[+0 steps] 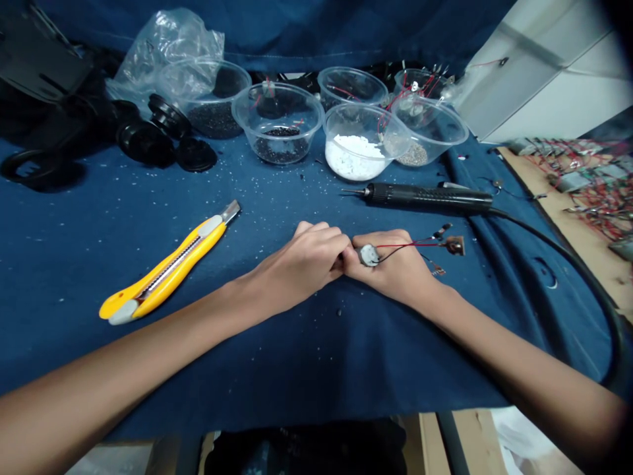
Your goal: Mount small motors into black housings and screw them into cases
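Observation:
Both my hands meet over the blue cloth, fingers closed and touching. My right hand [395,264] grips a small round metal motor [368,254] between thumb and fingers. Red and black wires trail from it to the right, over the back of the hand, to a small brown-and-metal part [455,245]. My left hand [316,254] is curled against the right fingertips; what it pinches, if anything, is hidden. A black pen-shaped electric tool [430,196] lies just beyond my right hand. A yellow cutter [171,267] lies to the left, its metal tip pointing away.
Clear bowls stand at the back, one with white pieces [359,155], one with black bits [281,142]. Black round parts [148,142] and a plastic bag [168,49] are back left. The tool's cable [583,264] curves right, near a board [544,191] with wired motors.

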A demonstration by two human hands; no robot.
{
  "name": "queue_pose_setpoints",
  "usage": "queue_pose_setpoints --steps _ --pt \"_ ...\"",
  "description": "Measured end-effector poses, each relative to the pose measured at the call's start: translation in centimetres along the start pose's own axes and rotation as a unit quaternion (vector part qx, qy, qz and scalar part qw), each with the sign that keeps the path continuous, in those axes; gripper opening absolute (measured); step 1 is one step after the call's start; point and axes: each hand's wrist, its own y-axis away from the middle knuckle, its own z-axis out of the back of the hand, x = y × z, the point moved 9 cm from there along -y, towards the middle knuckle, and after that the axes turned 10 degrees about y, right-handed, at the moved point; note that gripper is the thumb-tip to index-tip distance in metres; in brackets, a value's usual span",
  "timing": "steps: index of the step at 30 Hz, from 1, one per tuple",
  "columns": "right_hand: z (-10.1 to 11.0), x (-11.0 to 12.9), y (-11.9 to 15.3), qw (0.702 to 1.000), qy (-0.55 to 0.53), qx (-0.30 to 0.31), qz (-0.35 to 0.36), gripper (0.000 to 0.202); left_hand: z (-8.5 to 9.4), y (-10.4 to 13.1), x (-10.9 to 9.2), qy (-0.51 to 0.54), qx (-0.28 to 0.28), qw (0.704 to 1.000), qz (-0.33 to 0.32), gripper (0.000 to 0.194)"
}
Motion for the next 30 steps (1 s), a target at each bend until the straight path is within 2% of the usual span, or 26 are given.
queue_pose_setpoints --steps 30 --pt "-0.77 -0.54 -0.32 0.996 0.030 0.064 -0.058 0.035 0.20 0.09 -0.39 0.005 -0.001 1.000 0.000 0.014"
